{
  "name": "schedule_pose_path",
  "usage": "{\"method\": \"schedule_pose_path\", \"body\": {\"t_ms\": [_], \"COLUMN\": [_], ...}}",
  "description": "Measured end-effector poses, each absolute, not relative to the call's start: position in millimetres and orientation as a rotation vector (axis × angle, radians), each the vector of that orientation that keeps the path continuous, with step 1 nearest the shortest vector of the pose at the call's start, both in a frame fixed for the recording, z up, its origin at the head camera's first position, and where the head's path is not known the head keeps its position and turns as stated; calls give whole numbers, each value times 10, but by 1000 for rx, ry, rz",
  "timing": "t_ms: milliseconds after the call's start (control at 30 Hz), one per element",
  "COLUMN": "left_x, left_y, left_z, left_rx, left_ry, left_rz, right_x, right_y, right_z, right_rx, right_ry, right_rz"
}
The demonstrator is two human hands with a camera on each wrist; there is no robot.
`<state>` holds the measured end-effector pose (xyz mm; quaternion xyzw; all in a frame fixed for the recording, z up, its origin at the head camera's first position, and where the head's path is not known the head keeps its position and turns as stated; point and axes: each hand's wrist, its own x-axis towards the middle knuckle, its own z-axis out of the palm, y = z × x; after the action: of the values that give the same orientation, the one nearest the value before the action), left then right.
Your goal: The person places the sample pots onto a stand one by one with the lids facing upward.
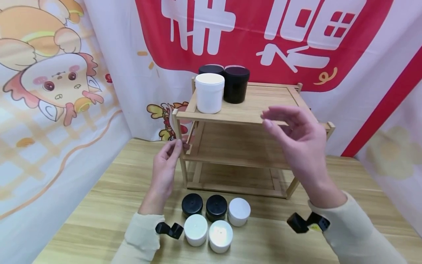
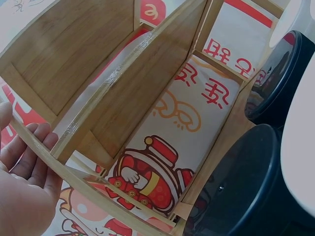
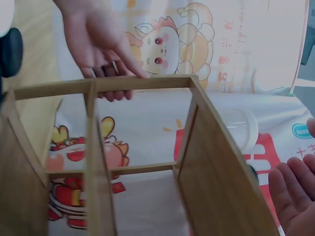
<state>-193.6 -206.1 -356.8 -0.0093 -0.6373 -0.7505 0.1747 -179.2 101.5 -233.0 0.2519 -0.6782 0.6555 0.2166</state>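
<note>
My left hand pinches the front left post of a three-tier wooden shelf; the left wrist view shows its fingers curled round the post. Raised before the right part of the top tier, my right hand has loosely curved fingers and nothing in them. On that tier's left side stands a white lidded jar. Behind it are a black jar and another black jar, the latter mostly hidden.
Before the shelf, on the wood-grain surface, two black jars and three white jars stand close together near my left wrist. The middle tier and bottom tier show bare boards. Printed cloth hangs behind and at both sides.
</note>
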Motion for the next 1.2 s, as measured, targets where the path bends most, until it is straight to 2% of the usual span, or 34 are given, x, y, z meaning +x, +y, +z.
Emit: {"method": "schedule_pose_path", "body": {"t_ms": [333, 767, 1200], "left_x": [-1942, -1934, -1938], "left_y": [-2052, -2053, -2061], "left_z": [-3587, -3583, -3581], "left_rx": [-47, -48, -51], "left_ry": [-1807, -1814, -1826], "left_rz": [-2121, -2100, -2085], "right_x": [-1804, -1778, -1844], "right_y": [1276, 1327, 1349], "right_z": [-2959, -3647, -3975], "right_rx": [631, 693, 826], "right_ry": [-2004, -2283, -2427], "right_rz": [2054, 1873, 1773]}}
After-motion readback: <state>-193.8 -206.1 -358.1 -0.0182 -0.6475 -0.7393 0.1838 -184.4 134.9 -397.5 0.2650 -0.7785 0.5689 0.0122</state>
